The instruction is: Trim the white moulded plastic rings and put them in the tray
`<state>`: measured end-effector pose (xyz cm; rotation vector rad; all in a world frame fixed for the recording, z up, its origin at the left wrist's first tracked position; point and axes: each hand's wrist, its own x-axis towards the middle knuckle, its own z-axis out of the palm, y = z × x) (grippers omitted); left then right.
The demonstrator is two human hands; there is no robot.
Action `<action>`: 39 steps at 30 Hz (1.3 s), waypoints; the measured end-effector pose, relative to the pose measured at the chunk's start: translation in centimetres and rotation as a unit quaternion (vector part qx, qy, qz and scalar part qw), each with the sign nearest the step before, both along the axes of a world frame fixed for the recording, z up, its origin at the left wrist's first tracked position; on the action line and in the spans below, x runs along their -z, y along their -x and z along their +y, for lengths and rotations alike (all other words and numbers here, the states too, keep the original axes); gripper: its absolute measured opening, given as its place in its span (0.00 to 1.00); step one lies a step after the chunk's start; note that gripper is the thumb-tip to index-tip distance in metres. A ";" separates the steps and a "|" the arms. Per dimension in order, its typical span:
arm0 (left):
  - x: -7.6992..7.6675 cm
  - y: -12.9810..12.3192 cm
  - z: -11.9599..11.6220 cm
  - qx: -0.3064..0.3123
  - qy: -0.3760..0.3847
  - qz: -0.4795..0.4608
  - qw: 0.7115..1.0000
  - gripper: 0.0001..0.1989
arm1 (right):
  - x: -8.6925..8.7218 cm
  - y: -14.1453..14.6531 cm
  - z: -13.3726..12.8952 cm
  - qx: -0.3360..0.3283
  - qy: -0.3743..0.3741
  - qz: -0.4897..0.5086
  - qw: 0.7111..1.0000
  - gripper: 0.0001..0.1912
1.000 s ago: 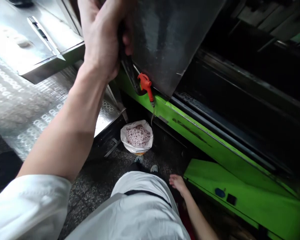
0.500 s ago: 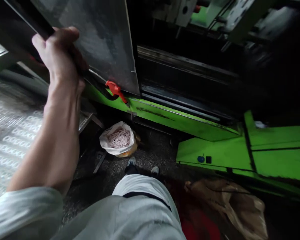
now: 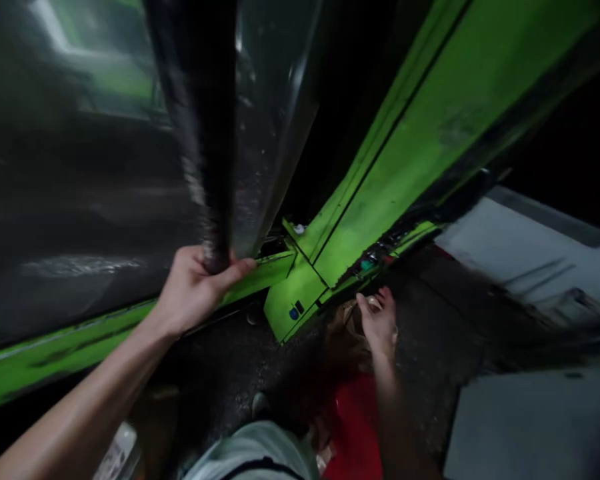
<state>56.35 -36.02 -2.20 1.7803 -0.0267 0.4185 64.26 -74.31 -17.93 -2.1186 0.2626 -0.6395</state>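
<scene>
My left hand (image 3: 195,290) is wrapped round the lower end of a thick black door handle (image 3: 215,167), its thumb pointing right. The handle runs up along a dark sheet-like door (image 3: 80,200), beside a clear edge panel. Low on the right, my right hand (image 3: 380,327) is in the air beside the green machine frame (image 3: 380,180). Its fingers are loosely curled and its thumb stands apart. A pale spot shows among those fingers, but I make out no held thing.
Brown sacking (image 3: 347,327) and a red thing (image 3: 355,427) lie low in front of me. A blue button (image 3: 294,313) sits on the green base. At the right stand a grey-white cabinet (image 3: 525,420) and a pale surface (image 3: 520,247). A whitish container (image 3: 120,450) is at lower left.
The view has swung right. My left hand, still gripping the handle, has brought the door rightward across the dark machine opening. My right hand has come into view.
</scene>
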 end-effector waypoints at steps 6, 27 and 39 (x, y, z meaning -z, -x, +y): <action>0.4 -7.2 -8.0 0.092 0.026 -0.008 0.995 0.23 | -0.4 -4.4 3.2 0.020 0.101 -0.039 0.994 0.54; 2.6 -13.4 -14.1 0.088 0.042 -0.075 0.992 0.16 | 1.6 -5.3 3.7 0.036 0.132 -0.092 0.986 0.55; 3.6 -13.4 -14.1 0.119 0.049 -0.052 0.990 0.11 | 4.4 -6.7 0.0 -0.047 0.340 -0.160 0.925 0.23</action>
